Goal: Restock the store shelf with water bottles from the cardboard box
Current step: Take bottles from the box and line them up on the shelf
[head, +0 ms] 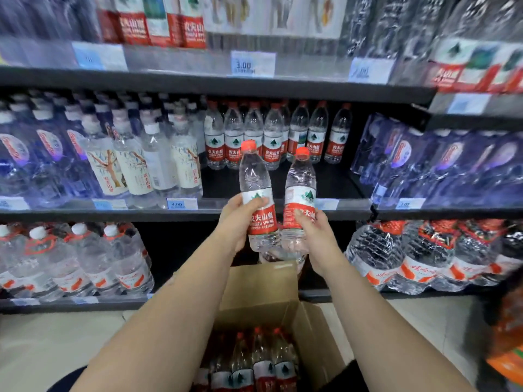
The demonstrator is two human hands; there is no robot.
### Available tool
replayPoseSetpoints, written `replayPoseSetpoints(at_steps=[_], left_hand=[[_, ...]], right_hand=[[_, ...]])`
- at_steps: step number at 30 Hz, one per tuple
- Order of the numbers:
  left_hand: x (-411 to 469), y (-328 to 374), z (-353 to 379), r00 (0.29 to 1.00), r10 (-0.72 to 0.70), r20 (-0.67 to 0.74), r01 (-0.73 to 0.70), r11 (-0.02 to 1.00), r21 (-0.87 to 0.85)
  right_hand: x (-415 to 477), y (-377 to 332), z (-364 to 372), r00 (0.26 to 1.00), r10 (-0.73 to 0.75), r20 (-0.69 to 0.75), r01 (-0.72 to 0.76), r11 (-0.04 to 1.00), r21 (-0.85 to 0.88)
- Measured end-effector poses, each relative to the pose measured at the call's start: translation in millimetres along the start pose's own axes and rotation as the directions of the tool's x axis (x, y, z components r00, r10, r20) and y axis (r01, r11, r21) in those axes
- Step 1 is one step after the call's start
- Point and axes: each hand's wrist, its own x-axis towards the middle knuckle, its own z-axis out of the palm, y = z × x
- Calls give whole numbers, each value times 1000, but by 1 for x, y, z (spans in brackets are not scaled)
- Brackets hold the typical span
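We're holding two water bottles up in front of the middle shelf (336, 179). Left grip (240, 222) is wrapping round the red label of the left bottle (254, 176), cap leaning toward 11 o'clock. Right grip (314, 236) is wrapping round the lower half of the right bottle (300, 179), cap leaning toward 1 o'clock. Bases are sitting close together, can't tell if touching. Matching shelf bottles (271, 134) are standing at 12 o'clock, at the back. Open cardboard box (260, 287) is sitting on the floor at 6 o'clock, with boxed bottles (254, 360) standing inside
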Motion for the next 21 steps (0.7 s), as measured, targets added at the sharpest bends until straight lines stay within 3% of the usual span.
replayPoseSetpoints(at_steps=[8,12,16,21], left_hand=[[83,58,52,990,127,-56,-120,986,116],[127,51,62,987,139,-77,-116,962,246],[164,27,67,990,123,-68,-102,962,255],[200,3,67,964,259,60,-260,879,400]], right_hand=[[101,-66,-5,999,-47,19,46,996,76],[151,-64,-16,996,-83,-31,79,990,-120],[183,-52,-28,992,-127,11,124,943,-309],[215,-31,-41,980,-194,51,196,878,-436]])
